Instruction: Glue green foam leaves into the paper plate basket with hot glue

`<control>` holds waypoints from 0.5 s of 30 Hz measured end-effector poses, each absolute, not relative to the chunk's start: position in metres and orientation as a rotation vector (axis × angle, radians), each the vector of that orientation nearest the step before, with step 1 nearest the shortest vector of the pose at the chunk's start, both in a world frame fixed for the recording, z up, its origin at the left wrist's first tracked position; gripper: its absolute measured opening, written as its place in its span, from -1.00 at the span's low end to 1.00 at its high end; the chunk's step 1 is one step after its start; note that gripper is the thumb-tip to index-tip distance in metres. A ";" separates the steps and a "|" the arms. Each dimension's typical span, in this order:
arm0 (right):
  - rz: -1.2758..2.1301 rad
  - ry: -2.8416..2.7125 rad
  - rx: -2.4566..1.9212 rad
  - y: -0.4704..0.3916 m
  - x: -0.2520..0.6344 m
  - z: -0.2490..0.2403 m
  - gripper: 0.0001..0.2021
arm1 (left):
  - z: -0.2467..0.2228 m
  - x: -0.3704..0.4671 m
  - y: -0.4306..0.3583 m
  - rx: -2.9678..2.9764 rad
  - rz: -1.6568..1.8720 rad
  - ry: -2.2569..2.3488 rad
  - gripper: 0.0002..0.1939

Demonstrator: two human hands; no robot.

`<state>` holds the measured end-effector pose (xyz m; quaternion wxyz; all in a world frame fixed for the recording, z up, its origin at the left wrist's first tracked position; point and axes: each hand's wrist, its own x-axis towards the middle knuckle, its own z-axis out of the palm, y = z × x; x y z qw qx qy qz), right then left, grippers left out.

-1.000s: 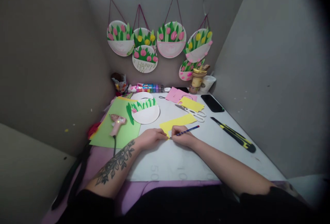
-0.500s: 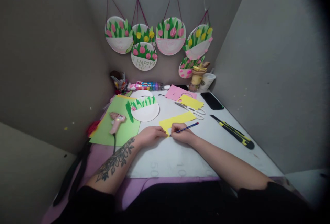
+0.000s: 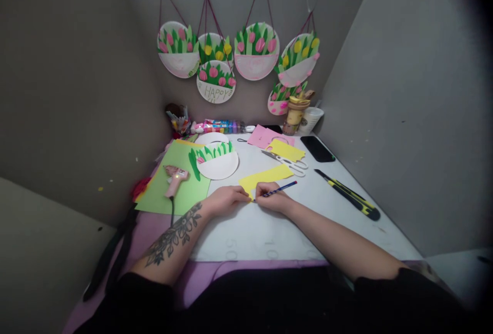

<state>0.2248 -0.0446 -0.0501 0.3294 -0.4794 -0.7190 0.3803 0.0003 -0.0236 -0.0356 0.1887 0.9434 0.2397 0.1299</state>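
Observation:
My right hand (image 3: 272, 198) grips a dark blue pencil (image 3: 283, 189), its tip down at the lower edge of a yellow paper strip (image 3: 265, 174). With fingers together, my left hand (image 3: 228, 200) pinches or presses that strip's lower left corner beside the pencil tip. A small pale patch shows on the strip between the hands; what it is I cannot tell. Just beyond lies a white half paper plate (image 3: 219, 165) with green paper leaves and one pink tulip. White-handled scissors (image 3: 288, 163) rest near the strip's right end, by another yellow paper piece (image 3: 285, 150).
A pink glue gun (image 3: 176, 181) lies on green paper sheets (image 3: 196, 190) at left. To the right are a utility knife (image 3: 348, 195) and a black phone (image 3: 318, 149). Pink paper (image 3: 265, 135), cups and a pen holder (image 3: 179, 120) stand behind. Decorated plates (image 3: 256, 67) hang on the wall.
The whole view has shifted slightly. My hands, the pencil and the yellow strip keep nearly the same places.

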 end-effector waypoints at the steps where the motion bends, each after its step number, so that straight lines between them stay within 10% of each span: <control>1: 0.987 -1.892 -1.249 -0.045 0.225 -0.050 -0.94 | -0.036 0.000 -0.024 2.652 0.364 0.673 -0.62; 15: 0.935 -1.944 -1.239 -0.044 0.224 -0.049 -0.94 | -0.034 0.001 -0.023 2.634 0.342 0.694 -0.61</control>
